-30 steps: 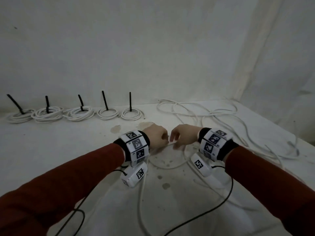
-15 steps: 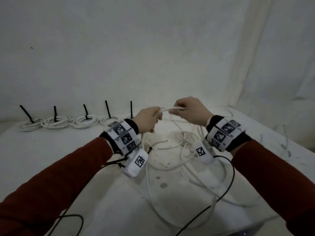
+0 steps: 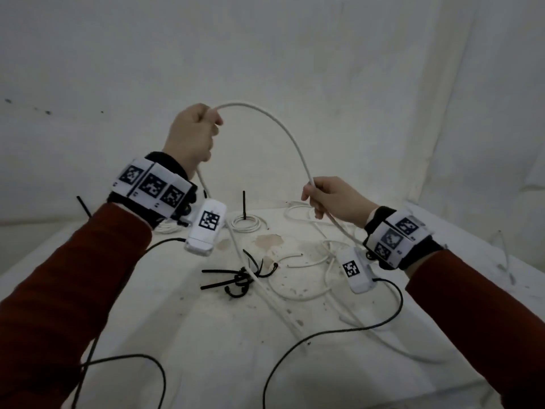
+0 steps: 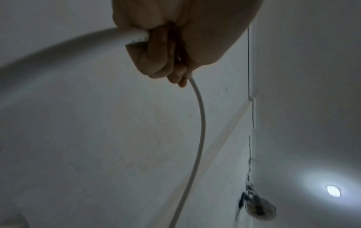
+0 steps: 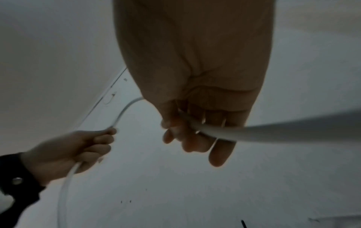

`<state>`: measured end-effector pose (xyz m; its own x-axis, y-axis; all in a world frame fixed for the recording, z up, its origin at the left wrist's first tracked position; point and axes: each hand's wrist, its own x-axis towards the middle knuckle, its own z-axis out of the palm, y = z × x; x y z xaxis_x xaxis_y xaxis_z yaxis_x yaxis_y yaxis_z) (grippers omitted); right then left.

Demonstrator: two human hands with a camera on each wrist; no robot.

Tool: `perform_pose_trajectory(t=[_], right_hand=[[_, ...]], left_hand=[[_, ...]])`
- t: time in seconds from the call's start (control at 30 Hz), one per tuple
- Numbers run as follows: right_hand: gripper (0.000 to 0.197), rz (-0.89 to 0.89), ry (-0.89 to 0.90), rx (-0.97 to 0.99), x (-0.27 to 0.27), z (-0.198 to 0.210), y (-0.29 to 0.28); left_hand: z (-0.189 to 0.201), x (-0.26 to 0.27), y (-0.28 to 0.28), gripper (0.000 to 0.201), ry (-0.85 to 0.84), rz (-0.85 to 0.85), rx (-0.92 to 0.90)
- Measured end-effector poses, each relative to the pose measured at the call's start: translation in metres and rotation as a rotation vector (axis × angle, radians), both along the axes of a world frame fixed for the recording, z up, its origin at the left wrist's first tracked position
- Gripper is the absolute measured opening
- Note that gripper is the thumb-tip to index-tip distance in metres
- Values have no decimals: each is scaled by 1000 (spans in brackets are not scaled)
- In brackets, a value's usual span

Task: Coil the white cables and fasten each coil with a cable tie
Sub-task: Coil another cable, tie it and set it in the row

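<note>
White cloth covers the tabletop [image 3: 177,335] and the wall behind it, and from the head view we see our two hands raised above this surface with one white cable [image 3: 283,128] arching between them. Our left hand [image 3: 193,134] is the higher one and is curled into a fist around the cable; our right hand [image 3: 330,199] is lower and to the right, with its fingers wrapped around the same cable. The span between the hands runs left to right as a high bow, and from each fist the rest hangs down toward the loose white loops on the tabletop. A bundle of black cable ties [image 3: 236,278] lies below and between the hands, nearer to the left one, and a finished coil [image 3: 246,224] with its upright tie sits further back. From the left wrist view we see the left hand [image 4: 166,50] closed on the cable [image 4: 197,138], which leaves the fist on both sides, one part curving away, the other dropping down. From the right wrist view the right hand [image 5: 195,123] holds the cable [image 5: 283,131] in curled fingers, and the left hand [image 5: 78,151] appears lower left, gripping it too. We judge that the next loop needs the right hand to carry its part toward the left fist.
</note>
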<state>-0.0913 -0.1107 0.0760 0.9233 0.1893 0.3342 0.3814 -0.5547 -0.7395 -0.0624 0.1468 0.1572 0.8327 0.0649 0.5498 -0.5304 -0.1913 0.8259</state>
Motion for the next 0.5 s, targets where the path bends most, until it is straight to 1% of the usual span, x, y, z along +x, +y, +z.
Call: perform_pose_trajectory(t=[0.1, 0.2, 0.27, 0.3, 0.33, 0.37, 0.4, 0.43, 0.47, 0.5], right_hand=[[27, -32, 0, -175, -3, -10, 1], [30, -119, -56, -426, -9, -9, 4], [41, -285, -112, -680, -13, -7, 9], [48, -399, -151, -780, -15, -6, 11], [53, -497, -191, -830, -14, -6, 12], [56, -555, -220, -816, -14, -5, 12], [56, -572, -221, -731, -13, -3, 13], [54, -549, -194, -573, -9, -2, 14], [48, -499, -148, -354, -3, 0, 14], [41, -430, -85, -82, 3, 3, 14]], left_hand=[[15, 3, 35, 30, -61, 110, -39], [22, 4, 69, 29, -136, 250, 42], [24, 3, 91, 27, -201, 379, 142], [24, 1, 101, 25, -237, 438, 196], [23, -1, 110, 25, -275, 489, 259], [22, -4, 117, 26, -311, 526, 329], [20, -7, 123, 27, -337, 548, 398], [18, -9, 127, 27, -354, 557, 461], [15, -12, 130, 26, -367, 559, 519], [12, -14, 131, 25, -383, 555, 574]])
